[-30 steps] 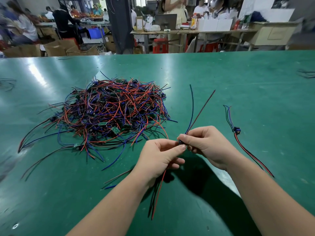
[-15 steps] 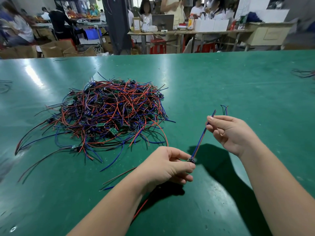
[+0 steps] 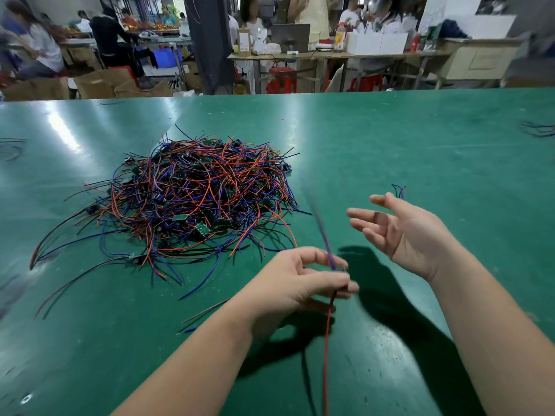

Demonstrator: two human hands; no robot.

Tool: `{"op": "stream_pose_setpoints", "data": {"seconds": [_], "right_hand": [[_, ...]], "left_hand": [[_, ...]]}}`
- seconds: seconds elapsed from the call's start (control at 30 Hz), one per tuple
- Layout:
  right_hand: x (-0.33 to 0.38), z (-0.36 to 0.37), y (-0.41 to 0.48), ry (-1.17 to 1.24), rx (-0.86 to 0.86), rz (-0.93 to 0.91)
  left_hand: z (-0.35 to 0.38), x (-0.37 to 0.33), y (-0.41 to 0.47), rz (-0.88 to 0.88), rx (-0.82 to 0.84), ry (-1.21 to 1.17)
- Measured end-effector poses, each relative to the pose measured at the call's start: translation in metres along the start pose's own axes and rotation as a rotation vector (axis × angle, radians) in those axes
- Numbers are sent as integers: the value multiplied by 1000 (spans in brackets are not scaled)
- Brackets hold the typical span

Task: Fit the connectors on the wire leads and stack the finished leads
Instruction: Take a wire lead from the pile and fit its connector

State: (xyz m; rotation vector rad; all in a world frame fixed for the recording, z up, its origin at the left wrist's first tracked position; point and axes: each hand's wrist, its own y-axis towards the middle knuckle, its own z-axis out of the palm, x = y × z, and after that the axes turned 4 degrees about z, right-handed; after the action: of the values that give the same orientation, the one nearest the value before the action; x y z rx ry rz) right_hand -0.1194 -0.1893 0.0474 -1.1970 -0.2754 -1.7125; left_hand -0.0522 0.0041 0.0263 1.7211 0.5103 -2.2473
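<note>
Released since half a second ago, the wire lead (image 3: 326, 340) is no longer held at its upper end by the right hand (image 3: 405, 235), which has drawn away and opened.

Nearest the camera, the lead's red wire hangs straight down from the left hand (image 3: 295, 283) and runs off the bottom edge, above the green table (image 3: 420, 139). The left hand pinches the lead between thumb and fingertips at about its middle; the spot inside the pinch is too blurred to show a connector. From the pinch a blue wire rises up and slightly left, smeared by motion. The right hand hovers just to the right of that blue wire and apart from it, its fingers spread and pointing left, holding nothing.

Left of the left forearm, two loose wires (image 3: 207, 310) lie on the table. Farther back and to the left sits the big tangled pile of red and blue leads (image 3: 195, 199), with small green boards among them. Behind the right hand, only the tips of another lead (image 3: 398, 190) show. Beyond the table's far edge are cardboard boxes (image 3: 99, 84), red stools (image 3: 280, 79), benches and several people.
</note>
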Motion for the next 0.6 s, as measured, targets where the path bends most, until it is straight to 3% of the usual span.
{"op": "stream_pose_setpoints", "data": {"seconds": [0.13, 0.27, 0.37, 0.5, 0.6], "right_hand": [[-17, 2, -3, -397, 113, 21], [-30, 15, -11, -684, 400, -42], [-39, 26, -15, -602, 501, -138], [-47, 37, -14, -265, 348, -160], [-43, 36, -10, -107, 248, -126]], "left_hand": [[-6, -11, 3, 154, -175, -216], [-10, -13, 7, 202, -312, -390], [-9, -10, 10, 257, -384, -469], [-9, -4, 11, 349, -472, -262], [-7, -1, 10, 408, -419, -128]]}}
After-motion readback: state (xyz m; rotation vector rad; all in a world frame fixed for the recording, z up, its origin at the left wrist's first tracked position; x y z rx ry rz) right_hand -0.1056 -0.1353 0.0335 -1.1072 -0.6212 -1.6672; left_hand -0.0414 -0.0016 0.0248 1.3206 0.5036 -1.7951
